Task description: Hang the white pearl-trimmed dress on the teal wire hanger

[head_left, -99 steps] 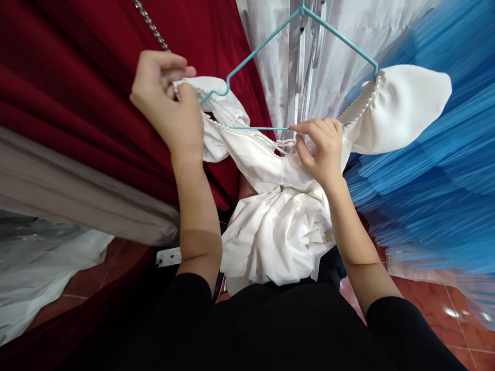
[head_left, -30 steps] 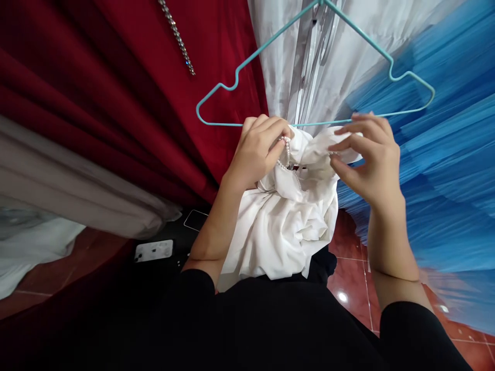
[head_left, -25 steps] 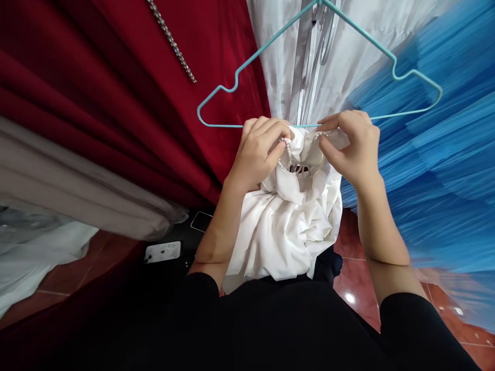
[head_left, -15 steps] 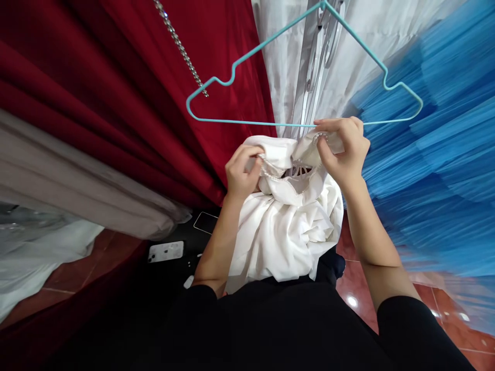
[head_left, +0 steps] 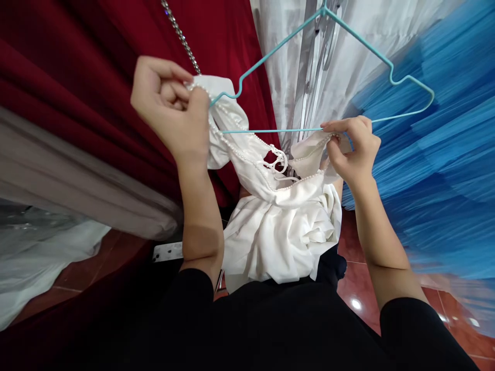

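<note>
My left hand (head_left: 174, 105) pinches the pearl-beaded edge of a white dress (head_left: 278, 232) at its left shoulder, held up by the left end of a light-blue hanger (head_left: 278, 51). That end of the hanger passes inside the dress's shoulder opening, so its tip is hidden by fabric. On the other side, my right hand (head_left: 353, 147) is closed on the dress's right shoulder, its fingers just at the hanger's bottom bar. The hanger's right end sticks out bare. White lacing shows at the back of the neckline, and the skirt lies bunched below.
Dark red fabric (head_left: 228, 31) hangs at the left with a beaded chain (head_left: 181, 36) before it. Blue tulle (head_left: 433, 170) fills the right side. White cloth and metal bars (head_left: 309, 77) stand behind the hanger. A phone (head_left: 168, 251) lies at lower left.
My left hand has moved up and left, stretching the dress's left shoulder over the hanger's left end. My right hand has shifted slightly right, and the hanger has tilted.
</note>
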A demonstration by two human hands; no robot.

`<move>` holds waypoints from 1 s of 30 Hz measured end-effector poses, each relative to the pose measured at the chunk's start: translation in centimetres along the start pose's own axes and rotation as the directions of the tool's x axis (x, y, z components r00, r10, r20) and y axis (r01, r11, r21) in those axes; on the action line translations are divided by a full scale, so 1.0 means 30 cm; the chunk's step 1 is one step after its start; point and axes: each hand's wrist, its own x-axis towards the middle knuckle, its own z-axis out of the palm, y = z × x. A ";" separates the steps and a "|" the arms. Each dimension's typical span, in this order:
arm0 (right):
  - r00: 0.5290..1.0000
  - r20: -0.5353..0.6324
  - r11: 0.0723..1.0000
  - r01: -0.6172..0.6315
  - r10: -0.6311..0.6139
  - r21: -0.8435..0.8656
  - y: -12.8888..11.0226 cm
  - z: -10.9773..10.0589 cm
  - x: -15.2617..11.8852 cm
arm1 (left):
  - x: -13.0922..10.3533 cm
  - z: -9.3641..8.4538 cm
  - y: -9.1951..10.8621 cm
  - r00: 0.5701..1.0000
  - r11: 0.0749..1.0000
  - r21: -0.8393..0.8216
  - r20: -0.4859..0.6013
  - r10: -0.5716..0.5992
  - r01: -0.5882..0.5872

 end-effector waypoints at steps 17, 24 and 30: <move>0.995 -0.014 0.995 0.096 -0.097 -0.034 0.019 0.020 -0.031 | -0.258 0.255 0.335 0.774 0.995 -0.103 0.630 0.063 0.003; 0.908 -0.401 0.941 -0.235 0.123 -0.243 0.098 -0.097 -0.138 | -0.226 0.237 0.347 0.764 0.981 -0.135 0.645 -0.021 0.141; 0.720 -0.637 0.739 -0.583 0.277 -0.337 0.316 -0.344 0.030 | -0.214 0.225 0.357 0.740 0.966 -0.119 0.667 -0.093 0.229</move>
